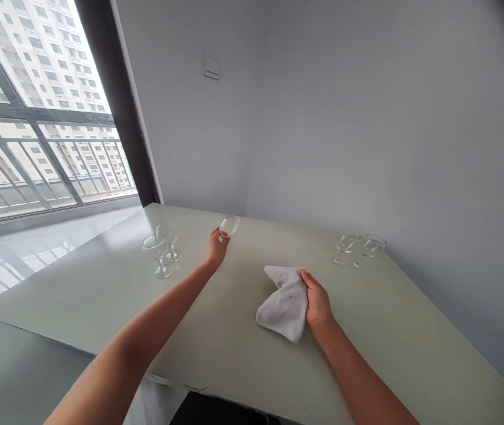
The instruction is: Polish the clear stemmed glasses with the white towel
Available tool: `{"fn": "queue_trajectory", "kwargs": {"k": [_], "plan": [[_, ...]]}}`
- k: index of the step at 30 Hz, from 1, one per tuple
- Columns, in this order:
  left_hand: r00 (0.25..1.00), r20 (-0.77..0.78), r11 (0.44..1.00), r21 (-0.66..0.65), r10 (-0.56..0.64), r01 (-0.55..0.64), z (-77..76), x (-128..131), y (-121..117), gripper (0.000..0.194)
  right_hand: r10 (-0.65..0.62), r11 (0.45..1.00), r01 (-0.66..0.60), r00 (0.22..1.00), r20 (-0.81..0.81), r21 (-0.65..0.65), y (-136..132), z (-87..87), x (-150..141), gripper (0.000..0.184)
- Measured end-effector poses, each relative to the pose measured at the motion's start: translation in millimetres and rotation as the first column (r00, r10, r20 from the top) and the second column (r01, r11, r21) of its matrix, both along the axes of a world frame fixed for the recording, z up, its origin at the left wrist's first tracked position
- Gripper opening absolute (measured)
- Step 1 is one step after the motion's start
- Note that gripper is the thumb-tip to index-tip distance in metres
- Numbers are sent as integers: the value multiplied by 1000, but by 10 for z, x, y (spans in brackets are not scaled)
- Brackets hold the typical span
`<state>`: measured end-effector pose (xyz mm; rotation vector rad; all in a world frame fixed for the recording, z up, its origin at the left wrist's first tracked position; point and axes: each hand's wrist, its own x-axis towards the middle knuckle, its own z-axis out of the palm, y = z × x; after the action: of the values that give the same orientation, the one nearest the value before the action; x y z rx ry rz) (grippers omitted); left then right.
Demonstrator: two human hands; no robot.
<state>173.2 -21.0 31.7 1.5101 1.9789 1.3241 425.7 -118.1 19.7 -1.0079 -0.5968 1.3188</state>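
My left hand (217, 245) reaches toward the far side of the table and is closed round the lower part of a clear stemmed glass (229, 224). The bowl shows above my fingers; the foot is mostly hidden. Nearer to me on the right, my right hand (319, 300) grips a white cloth (285, 301) by its right edge. The cloth hangs in loose folds, its left corners spread apart. Two stemmed glasses stand upright left of my left hand: a front glass (154, 254) and one just behind it (171, 241).
More clear stemmed glasses stand at the far right, among them one glass (344, 247) and another beside it (372, 244). The pale table (216, 348) meets grey walls (344, 118) at the back. A window (43, 106) lies left.
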Motion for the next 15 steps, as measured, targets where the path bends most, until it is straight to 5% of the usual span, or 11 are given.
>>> {"fn": "queue_trajectory", "kwargs": {"k": [5,9,11,15], "plan": [[964,-50,965,-34,-260,259,28,259,-471,15,-126,976,119,992,25,185,-53,210,65,27],[934,-208,957,-29,-289,290,-56,338,-733,33,-369,867,216,884,287,448,-212,477,-53,22],[911,-301,956,-11,-283,293,-107,360,-819,45,-375,853,100,799,469,512,-302,573,-213,18],[889,-374,953,46,-262,300,-167,358,-928,58,-89,857,-340,644,760,388,-389,558,-593,18]]}}
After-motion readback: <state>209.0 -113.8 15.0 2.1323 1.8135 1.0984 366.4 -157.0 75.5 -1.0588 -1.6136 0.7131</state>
